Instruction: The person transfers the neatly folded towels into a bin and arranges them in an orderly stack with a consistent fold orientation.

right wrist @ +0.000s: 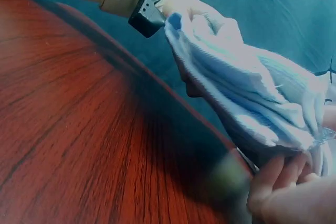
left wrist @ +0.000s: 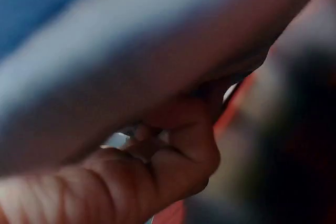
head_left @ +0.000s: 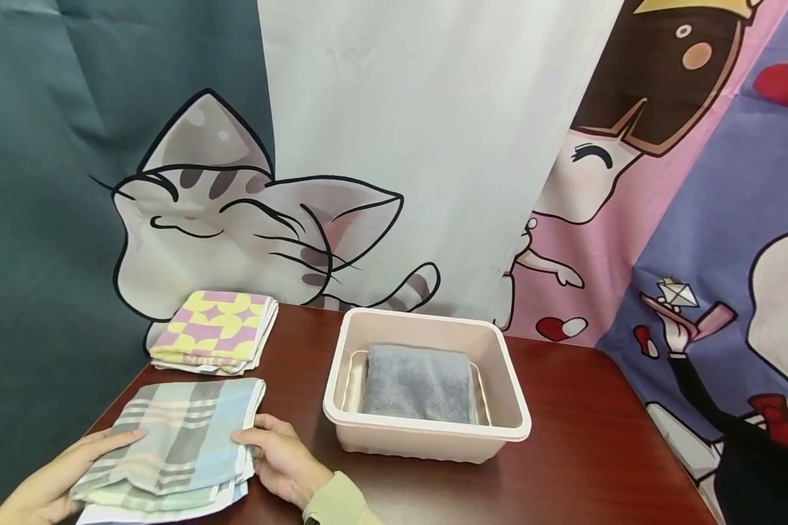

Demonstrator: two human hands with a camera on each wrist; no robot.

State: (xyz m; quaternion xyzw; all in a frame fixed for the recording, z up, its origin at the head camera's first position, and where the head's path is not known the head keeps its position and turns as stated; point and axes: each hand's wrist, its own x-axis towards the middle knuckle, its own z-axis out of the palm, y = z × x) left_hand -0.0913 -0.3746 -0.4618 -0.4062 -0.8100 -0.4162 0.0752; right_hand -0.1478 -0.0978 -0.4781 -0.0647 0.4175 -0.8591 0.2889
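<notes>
A folded plaid towel [head_left: 171, 434] in grey, blue and peach is held at the table's near left, over its edge. My left hand [head_left: 66, 467] grips its left side, thumb on top and the other fingers underneath. On the opposite side my right hand [head_left: 285, 459] pinches the white layered edge, thumb above. The right wrist view shows the towel's stacked layers [right wrist: 247, 87] side-on, raised off the tabletop, between the right hand [right wrist: 289, 190] and the left hand [right wrist: 191, 6]. Seen by the left wrist camera, the left hand's curled fingers [left wrist: 184, 150] are under the blurred cloth [left wrist: 136, 61].
A pale pink plastic basin [head_left: 427, 434] stands mid-table with a folded grey towel [head_left: 420, 383] inside. Behind the plaid towel lies a folded yellow and purple towel [head_left: 213, 332]. The red-brown wooden table [head_left: 584, 437] meets a cartoon-printed curtain [head_left: 460, 160] at the back.
</notes>
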